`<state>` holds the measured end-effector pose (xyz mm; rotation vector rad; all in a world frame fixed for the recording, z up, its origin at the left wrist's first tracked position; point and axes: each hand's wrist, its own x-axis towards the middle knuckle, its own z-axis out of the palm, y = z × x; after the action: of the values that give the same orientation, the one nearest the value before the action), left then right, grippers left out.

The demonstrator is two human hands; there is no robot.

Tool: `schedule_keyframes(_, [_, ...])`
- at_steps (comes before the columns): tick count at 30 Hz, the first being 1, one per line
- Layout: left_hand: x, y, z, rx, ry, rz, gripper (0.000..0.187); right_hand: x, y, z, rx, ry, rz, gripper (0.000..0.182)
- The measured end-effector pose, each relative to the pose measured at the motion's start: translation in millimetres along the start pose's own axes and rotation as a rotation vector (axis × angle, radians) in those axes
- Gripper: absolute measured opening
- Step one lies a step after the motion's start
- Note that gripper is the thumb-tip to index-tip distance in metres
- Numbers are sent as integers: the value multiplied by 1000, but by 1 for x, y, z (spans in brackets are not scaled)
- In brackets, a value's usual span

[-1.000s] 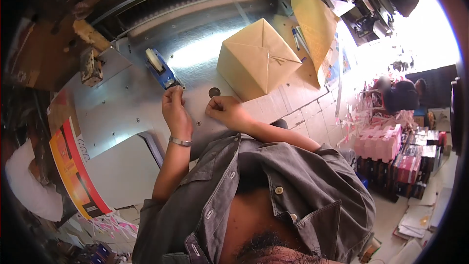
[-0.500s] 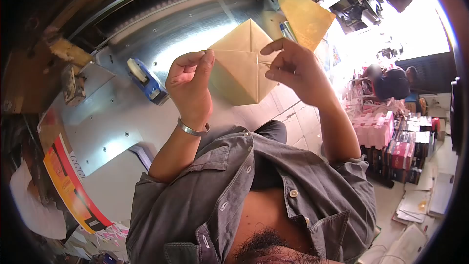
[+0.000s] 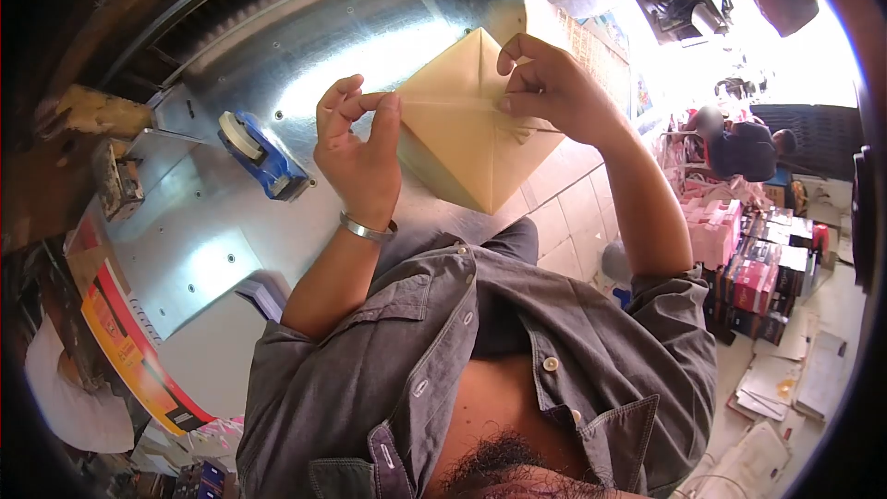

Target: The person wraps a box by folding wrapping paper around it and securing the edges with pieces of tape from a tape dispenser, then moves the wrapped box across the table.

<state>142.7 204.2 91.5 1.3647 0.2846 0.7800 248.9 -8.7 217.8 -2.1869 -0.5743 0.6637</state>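
Note:
A tan folded paper piece (image 3: 453, 143), roughly diamond-shaped with a crease down its middle, is held above the metal table. My left hand (image 3: 360, 152) pinches its left corner between thumb and forefinger, the other fingers curled loosely. At the right side of the paper, my right hand (image 3: 559, 92) is closed, with bent fingers and thumb pressed on its upper right part. Part of that side is hidden behind the right hand. A band sits on my left wrist.
On the metal table (image 3: 268, 263) a blue tape dispenser (image 3: 268, 162) lies left of my hands. A red and orange printed sheet (image 3: 139, 351) lies at the left edge. Stacked boxes (image 3: 758, 268) stand on the right floor, with another person (image 3: 739, 148) beyond them.
The paper's folds have opened flatter into a diamond. My right hand has moved slightly up and closed onto the paper; my left still pinches the corner.

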Motion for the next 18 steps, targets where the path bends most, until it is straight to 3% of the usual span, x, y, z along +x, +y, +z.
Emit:
schedule_keyframes(5, [-2,-4,2,-125,14,-117,6,6,-2,-3,-63,-20,23,33])
schedule_keyframes(18, [-1,-3,3,-212,25,-168,8,7,-10,-1,-54,-21,105,35])
